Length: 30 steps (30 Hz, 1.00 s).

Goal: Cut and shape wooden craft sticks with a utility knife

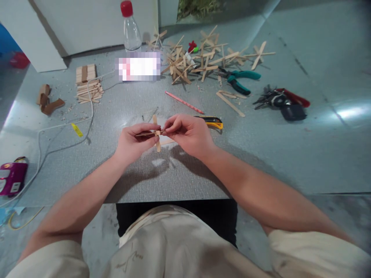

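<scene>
My left hand (pixel 135 141) and my right hand (pixel 188 134) meet over the grey tabletop (pixel 261 154), both pinching a small cross of wooden craft sticks (pixel 157 133). One stick stands upright between the fingertips and a thinner one runs sideways into my left fingers. Both hands have their fingers closed on the piece.
A yellow utility knife (pixel 213 122) lies just right of my right hand, a pink pencil (pixel 184 102) behind it. Farther back are a pile of finished stick crosses (pixel 197 58), teal pliers (pixel 239 79), dark tools (pixel 282 102), a plastic bottle (pixel 131 29), stacked sticks (pixel 87 83), and a white cable (pixel 58 131).
</scene>
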Tool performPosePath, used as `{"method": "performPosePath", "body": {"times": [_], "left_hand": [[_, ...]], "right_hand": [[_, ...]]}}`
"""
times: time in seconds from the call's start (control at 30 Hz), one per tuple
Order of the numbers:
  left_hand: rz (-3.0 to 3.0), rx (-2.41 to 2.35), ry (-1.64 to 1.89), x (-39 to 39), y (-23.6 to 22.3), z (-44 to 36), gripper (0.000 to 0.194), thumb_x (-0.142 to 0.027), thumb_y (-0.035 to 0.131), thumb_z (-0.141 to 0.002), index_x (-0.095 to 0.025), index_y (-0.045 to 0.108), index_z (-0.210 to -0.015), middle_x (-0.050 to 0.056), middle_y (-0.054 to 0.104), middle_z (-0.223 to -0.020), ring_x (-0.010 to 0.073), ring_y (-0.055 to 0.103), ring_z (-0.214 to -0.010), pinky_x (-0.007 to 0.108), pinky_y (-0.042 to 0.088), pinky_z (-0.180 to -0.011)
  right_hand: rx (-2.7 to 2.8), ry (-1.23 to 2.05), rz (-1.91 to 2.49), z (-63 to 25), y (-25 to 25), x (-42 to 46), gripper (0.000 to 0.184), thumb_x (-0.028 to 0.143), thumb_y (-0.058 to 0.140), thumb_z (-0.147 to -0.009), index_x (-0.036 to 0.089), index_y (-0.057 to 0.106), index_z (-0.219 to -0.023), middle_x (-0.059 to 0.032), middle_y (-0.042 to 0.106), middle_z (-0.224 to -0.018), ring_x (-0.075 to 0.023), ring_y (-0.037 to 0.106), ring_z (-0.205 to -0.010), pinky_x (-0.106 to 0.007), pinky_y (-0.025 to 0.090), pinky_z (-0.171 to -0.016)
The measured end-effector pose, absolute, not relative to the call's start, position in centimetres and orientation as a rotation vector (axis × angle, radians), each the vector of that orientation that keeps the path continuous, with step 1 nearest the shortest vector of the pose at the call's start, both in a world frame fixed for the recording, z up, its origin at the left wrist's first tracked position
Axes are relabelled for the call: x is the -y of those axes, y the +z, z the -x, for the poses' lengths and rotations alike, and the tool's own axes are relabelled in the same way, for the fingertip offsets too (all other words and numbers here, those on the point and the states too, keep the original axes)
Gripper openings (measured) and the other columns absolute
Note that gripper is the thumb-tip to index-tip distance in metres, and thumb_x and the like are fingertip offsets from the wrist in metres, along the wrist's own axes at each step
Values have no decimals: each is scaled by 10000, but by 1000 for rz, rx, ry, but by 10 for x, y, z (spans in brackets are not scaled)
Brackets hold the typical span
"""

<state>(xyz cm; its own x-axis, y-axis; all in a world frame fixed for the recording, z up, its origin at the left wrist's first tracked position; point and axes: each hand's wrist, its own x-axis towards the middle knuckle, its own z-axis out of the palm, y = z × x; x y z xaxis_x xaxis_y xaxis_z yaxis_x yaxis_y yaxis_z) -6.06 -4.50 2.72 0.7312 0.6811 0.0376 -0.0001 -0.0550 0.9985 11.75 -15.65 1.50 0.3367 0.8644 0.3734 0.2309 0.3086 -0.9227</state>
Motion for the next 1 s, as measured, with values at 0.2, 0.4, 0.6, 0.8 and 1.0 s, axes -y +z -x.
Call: {"method": "performPosePath", "body": {"times": [0.2,0.4,0.6,0.8,1.0], "left_hand": [[-1483,-606,567,43,25,61,354,-316,944,-706,-238,847,-1037,53,844,-1026,188,807,-886,323,681,-857],[-1515,-606,568,41,23,62,350,-350,934,-723,-229,842,-1039,65,843,-1047,213,812,-927,352,684,-879],[-1509,-572,569,41,24,61,344,-301,930,-716,-241,845,-1044,47,842,-999,175,799,-871,291,671,-831],[-1590,-545,601,34,22,61,367,-282,894,-743,-234,823,-1101,71,804,-1154,145,758,-881,259,644,-802],[-1686,-423,615,33,17,61,615,-314,925,-732,-281,724,-1312,87,716,-1311,150,706,-928,247,617,-784]], "right_hand": [[1198,548,1200,-117,15,157,220,283,832,-854,241,673,-708,-22,764,-892,-174,706,-826,-363,612,-781],[1218,556,1189,-117,15,157,176,249,822,-862,248,699,-736,-21,767,-904,-176,719,-849,-370,621,-802],[1185,573,1161,-118,14,156,193,287,850,-852,244,706,-732,-27,763,-913,-178,716,-863,-377,624,-824],[1122,578,1214,-121,15,154,265,415,874,-827,243,690,-746,-34,760,-898,-183,713,-837,-384,640,-817],[1145,562,1214,-118,16,154,185,339,846,-839,246,691,-797,-21,743,-875,-176,710,-830,-356,626,-795]]}}
